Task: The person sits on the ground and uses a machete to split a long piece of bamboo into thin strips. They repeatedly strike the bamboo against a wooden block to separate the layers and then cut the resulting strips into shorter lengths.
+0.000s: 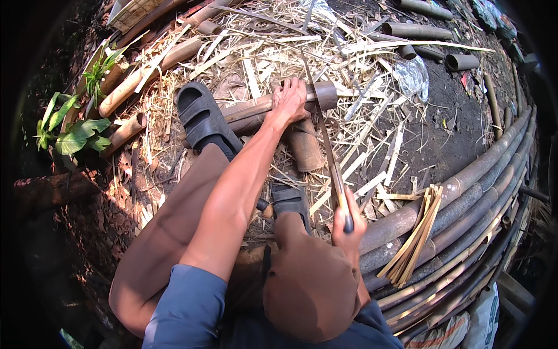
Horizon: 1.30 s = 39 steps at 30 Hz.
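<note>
We are seeing a brown-clad knee (311, 291) blocking part of the right forearm (362, 289), while the right hand (355, 232) is gripping a long, thin-bladed saw (326, 134) near flat, pale strips (414, 235) bundled across smooth bamboo poles (450, 189). Farther on, the left hand (290, 100) is curling over a round bamboo tube (328, 95), the saw apparently touching it near one end. Beyond, dry shavings (267, 63), crumpled clear plastic (411, 77) and hollow tubes (421, 32) are littering dark soil (444, 119).
</note>
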### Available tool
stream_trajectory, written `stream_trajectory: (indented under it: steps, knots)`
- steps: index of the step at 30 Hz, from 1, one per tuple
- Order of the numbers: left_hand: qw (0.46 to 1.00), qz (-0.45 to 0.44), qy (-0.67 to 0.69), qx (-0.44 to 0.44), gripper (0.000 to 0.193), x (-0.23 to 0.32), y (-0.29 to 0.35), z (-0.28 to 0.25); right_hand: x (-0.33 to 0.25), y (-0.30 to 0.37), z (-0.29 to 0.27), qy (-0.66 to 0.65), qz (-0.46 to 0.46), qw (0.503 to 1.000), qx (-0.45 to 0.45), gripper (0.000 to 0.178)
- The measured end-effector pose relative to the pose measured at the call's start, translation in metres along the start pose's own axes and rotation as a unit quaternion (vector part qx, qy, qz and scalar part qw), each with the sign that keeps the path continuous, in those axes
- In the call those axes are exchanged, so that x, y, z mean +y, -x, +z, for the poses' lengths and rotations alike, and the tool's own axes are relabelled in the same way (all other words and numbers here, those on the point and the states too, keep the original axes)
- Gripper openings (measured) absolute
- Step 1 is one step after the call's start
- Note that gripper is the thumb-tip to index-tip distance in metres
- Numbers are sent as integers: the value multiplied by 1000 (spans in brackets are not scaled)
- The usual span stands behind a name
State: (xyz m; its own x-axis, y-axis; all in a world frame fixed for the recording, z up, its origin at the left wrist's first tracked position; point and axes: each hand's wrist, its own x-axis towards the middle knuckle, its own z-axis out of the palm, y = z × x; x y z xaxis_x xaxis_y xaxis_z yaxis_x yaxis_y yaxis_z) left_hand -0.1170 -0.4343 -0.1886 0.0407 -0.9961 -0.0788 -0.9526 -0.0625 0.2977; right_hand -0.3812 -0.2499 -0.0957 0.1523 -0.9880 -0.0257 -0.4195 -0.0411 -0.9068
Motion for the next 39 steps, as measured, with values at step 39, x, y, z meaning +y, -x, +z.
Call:
stream_trajectory:
  steps: [39]
  knots:
    - [998, 38, -41, 42, 71, 3, -8, 10, -18, -124, 70, -14, 3, 999, 38, 44]
